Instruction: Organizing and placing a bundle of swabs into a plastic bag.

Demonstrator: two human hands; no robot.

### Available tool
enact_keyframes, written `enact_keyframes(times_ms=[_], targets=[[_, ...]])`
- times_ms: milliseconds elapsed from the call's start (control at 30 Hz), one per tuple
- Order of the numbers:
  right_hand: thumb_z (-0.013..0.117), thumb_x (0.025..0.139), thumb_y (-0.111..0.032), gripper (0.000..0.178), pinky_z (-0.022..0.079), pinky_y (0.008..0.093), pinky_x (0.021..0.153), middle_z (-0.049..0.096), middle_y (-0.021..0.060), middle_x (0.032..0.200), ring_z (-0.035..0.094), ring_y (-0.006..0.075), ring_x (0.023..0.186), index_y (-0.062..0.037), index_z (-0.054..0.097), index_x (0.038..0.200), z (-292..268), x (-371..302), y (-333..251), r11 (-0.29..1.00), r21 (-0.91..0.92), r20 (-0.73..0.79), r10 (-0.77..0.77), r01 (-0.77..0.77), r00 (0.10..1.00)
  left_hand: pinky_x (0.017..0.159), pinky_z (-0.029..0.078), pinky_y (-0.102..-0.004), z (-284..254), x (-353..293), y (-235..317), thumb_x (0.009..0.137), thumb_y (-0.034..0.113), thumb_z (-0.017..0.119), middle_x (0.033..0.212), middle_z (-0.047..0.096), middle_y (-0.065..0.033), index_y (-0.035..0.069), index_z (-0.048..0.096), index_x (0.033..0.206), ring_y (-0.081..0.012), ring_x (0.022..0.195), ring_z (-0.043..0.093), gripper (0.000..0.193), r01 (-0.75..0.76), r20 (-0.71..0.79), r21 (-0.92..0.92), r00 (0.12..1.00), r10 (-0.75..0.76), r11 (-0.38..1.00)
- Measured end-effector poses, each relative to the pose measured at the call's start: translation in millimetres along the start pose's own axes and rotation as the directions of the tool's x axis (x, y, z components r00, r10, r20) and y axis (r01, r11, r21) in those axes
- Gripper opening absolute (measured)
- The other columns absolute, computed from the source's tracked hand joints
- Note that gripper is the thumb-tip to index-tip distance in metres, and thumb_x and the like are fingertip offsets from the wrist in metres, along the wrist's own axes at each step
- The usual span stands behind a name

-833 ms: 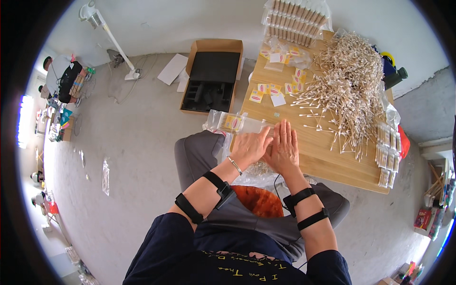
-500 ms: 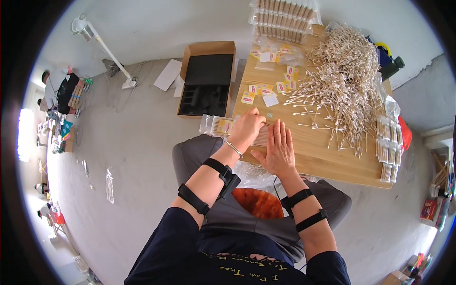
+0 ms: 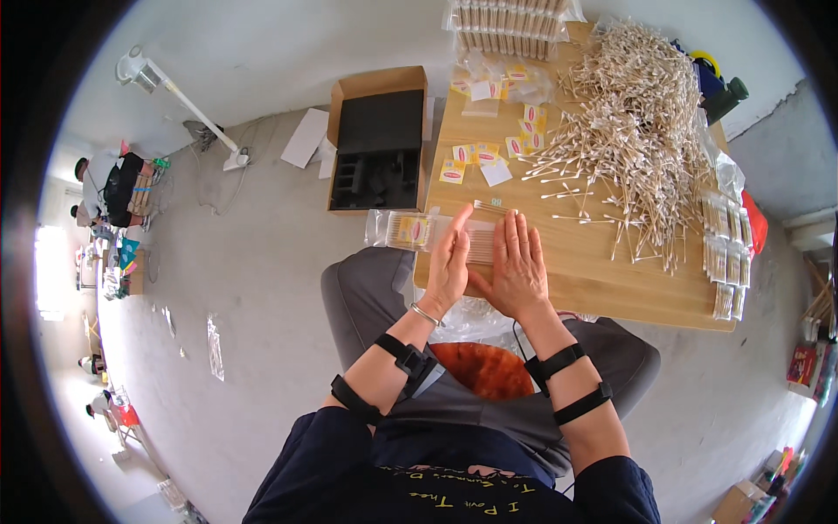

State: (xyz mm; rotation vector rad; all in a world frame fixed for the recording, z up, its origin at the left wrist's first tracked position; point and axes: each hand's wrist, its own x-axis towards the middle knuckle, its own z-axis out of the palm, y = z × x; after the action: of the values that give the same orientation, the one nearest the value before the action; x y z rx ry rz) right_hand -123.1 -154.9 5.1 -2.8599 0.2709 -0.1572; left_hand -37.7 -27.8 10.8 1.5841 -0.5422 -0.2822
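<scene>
Between my two hands, at the near left edge of the wooden table, lies a row of cotton swabs (image 3: 480, 242) side by side. My left hand (image 3: 449, 269) stands on edge at the row's left end, fingers straight and holding nothing. At the right end my right hand (image 3: 517, 269) rests with its fingers stretched out, covering part of the swabs. Just beyond the row are a few loose swabs (image 3: 491, 207). Left of my left hand, a clear bag (image 3: 408, 230) with swabs and a yellow card in it reaches over the table edge.
A large heap of loose swabs (image 3: 642, 131) covers the table's right half. Yellow cards (image 3: 476, 155) lie beyond my hands. Filled packs stand at the back (image 3: 511, 31) and right edge (image 3: 726, 249). An open cardboard box (image 3: 377, 140) sits on the floor to the left.
My left hand has gone from a pinch beyond the row to straight fingers at its left end. Loose swabs now show beyond the row. My right hand stays at the right end.
</scene>
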Motion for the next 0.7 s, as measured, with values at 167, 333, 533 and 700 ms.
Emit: enact_keyframes(times_ms=[167, 333, 533, 700], targets=[[0.057, 0.091, -0.061, 0.101, 0.01, 0.0476, 0.126, 0.015, 0.0249, 0.166, 0.008, 0.0364, 0.156, 0.0099, 0.023, 0.154, 0, 1, -11, 0.999, -0.014, 0.051, 0.04, -0.039, 0.998, 0.122, 0.025, -0.0358, 0, 4, -10, 0.112, 0.038, 0.034, 0.156, 0.042, -0.0138, 0.0, 0.041, 0.151, -0.0229, 0.147, 0.035, 0.055, 0.037, 0.011, -0.189, 0.999, -0.035, 0.981], [0.057, 0.093, -0.055, 0.096, 0.011, 0.0473, 0.126, 0.016, 0.0284, 0.164, 0.011, 0.0382, 0.155, 0.0115, 0.024, 0.153, 5, 1, -13, 0.998, 0.042, 0.007, 0.038, -0.039, 0.999, 0.123, 0.022, -0.0364, 1, 5, -15, 0.112, 0.037, 0.034, 0.157, 0.041, -0.0153, -0.002, 0.04, 0.151, -0.0237, 0.148, 0.032, 0.056, 0.058, 0.019, -0.264, 0.998, -0.055, 0.963], [0.056, 0.095, -0.043, 0.084, 0.015, 0.0489, 0.125, 0.021, 0.0316, 0.161, 0.017, 0.0414, 0.153, 0.0124, 0.028, 0.151, 5, -2, -13, 0.998, 0.056, -0.028, -0.017, 0.018, 0.999, 0.121, 0.027, -0.0356, 1, 4, -14, 0.112, 0.035, 0.034, 0.154, 0.045, -0.016, -0.004, 0.043, 0.149, -0.0239, 0.145, 0.038, 0.054, 0.05, 0.02, -0.246, 0.999, -0.047, 0.968], [0.055, 0.096, -0.038, 0.077, 0.016, 0.0498, 0.125, 0.024, 0.0319, 0.16, 0.019, 0.0423, 0.152, 0.0126, 0.03, 0.149, 7, 0, -23, 0.998, 0.043, -0.031, -0.04, 0.042, 0.999, 0.121, 0.028, -0.0357, -1, 5, -15, 0.112, 0.035, 0.033, 0.153, 0.046, -0.0175, -0.005, 0.043, 0.148, -0.0242, 0.144, 0.04, 0.055, 0.052, 0.018, -0.292, 0.999, -0.049, 0.955]])
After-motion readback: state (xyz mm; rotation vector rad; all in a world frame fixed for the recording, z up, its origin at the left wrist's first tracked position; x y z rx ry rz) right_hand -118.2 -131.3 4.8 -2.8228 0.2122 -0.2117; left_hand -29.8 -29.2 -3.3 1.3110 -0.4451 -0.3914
